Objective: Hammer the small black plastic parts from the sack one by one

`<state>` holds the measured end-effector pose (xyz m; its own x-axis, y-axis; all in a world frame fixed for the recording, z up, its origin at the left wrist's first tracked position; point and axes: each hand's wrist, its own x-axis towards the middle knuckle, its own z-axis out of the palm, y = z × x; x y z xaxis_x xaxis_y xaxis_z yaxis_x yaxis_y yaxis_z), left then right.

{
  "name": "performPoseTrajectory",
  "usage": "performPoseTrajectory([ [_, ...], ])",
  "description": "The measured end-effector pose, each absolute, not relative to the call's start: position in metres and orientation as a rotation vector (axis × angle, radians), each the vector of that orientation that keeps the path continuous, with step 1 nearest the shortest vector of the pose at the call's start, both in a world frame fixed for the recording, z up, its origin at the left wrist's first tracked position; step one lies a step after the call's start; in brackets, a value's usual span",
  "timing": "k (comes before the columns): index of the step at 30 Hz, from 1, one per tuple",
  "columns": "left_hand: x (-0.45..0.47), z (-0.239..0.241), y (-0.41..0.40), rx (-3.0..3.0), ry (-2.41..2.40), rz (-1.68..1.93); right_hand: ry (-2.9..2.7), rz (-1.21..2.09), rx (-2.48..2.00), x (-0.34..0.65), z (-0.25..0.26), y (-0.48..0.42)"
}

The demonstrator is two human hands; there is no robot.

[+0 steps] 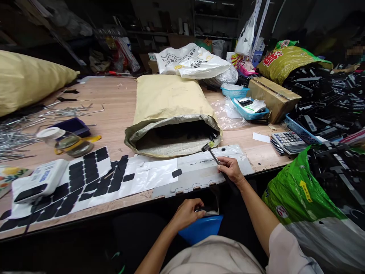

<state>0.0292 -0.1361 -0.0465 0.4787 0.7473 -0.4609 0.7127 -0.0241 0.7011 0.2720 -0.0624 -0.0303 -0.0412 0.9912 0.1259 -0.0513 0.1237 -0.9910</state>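
While the right hand [232, 169] is wrapped around a small hammer [213, 156], the left hand [188, 214] pinches a small dark piece [200, 209] down past the table's front edge. Hammer: head up and away from the person, over the grey board [236, 161], close to the open mouth of the tan woven sack [171, 97]; can't tell if the head touches anything. Right grip closed, thumb and fingers around where metal shaft meets dark handle. Left grip closed too, thumb against fingers; exact shape of the piece mostly hidden by them. Just beside it a pale metal-looking part [211, 213], blue container [203, 230] right below; contact there unclear.

Handling, judged by look: hammer stiff, tough, head-heavy, handle perhaps slick if sweaty; best held on the dark handle, lower down for more swing, nearer the head for control. Dark piece probably light, rigid, easy to drop; take it by its edges with fingertips. Fragility can't be told.

Around: dark parts inside the sack's mouth, sheets of black rounded pads [92, 170] left on the table, calculator [288, 142] at right, green-and-white sack [296, 190] of dark parts by the right arm.
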Motion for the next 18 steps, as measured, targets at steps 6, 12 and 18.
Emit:
performPoseTrajectory([
  [6, 0.042, -0.09, -0.133, 1.764, 1.539, -0.13, -1.326, 1.134, -1.065, 0.27, -0.034, -0.064],
  [12, 0.037, -0.023, -0.113, 1.606, 0.928, -0.063, -1.311, 1.114, -1.057, 0.269, -0.032, -0.065],
  [18, 0.045, 0.033, -0.012, 1.567, 1.169, 0.656, -1.334, 1.04, -1.084, 0.268, -0.03, -0.066],
])
